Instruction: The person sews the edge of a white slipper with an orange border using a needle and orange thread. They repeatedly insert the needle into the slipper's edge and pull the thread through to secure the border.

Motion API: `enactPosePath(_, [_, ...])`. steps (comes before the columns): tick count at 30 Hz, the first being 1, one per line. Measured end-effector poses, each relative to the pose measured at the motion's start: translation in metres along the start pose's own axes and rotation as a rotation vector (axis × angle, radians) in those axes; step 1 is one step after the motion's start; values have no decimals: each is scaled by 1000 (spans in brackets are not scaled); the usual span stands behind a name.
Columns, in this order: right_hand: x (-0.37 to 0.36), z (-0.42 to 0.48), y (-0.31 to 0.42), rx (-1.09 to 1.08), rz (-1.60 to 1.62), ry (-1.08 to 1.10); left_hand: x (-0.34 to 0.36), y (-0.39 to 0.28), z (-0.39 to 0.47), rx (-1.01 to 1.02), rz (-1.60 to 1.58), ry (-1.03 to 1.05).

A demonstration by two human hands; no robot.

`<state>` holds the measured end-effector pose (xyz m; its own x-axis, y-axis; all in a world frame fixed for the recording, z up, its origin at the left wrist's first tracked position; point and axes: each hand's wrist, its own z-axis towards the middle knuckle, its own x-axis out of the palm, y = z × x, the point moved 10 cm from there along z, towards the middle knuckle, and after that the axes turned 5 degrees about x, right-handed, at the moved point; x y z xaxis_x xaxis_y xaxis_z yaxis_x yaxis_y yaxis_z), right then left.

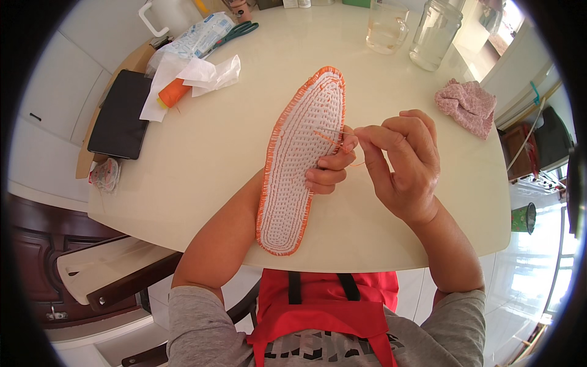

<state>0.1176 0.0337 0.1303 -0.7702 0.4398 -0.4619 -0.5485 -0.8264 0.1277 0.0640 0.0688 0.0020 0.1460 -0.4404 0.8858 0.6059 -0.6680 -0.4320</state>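
Note:
A white fabric insole with an orange overstitched edge and rows of orange stitches stands tilted above the table. My left hand grips its right edge, with the fingers over the stitched face and the palm hidden behind. Between thumb and forefinger, my right hand pinches a sewing needle, whose other end meets the stitched face in the upper half of the insole. Orange thread runs from the face down past my left fingertips, and a loose bit hangs between the hands.
An orange thread spool lies by white tissue at left, near a black tablet-like case. Dark-handled scissors rest beside a plastic packet. A glass mug, a glass jar and a pink cloth stand or lie to the right.

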Motion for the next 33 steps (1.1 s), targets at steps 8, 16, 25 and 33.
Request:
enactPosePath(8, [2, 1, -5, 63, 45, 19, -1, -8, 2, 54, 73, -98])
enactPosePath(16, [53, -42, -75, 870, 597, 335, -40, -44, -23, 386, 416, -669])
enactPosePath(25, [88, -70, -92, 1094, 998, 479, -15, -82, -43, 703, 1045, -907])
enactPosePath(33, [93, -70, -91, 1071, 1224, 482, 0, -81, -40, 727, 1120, -824])
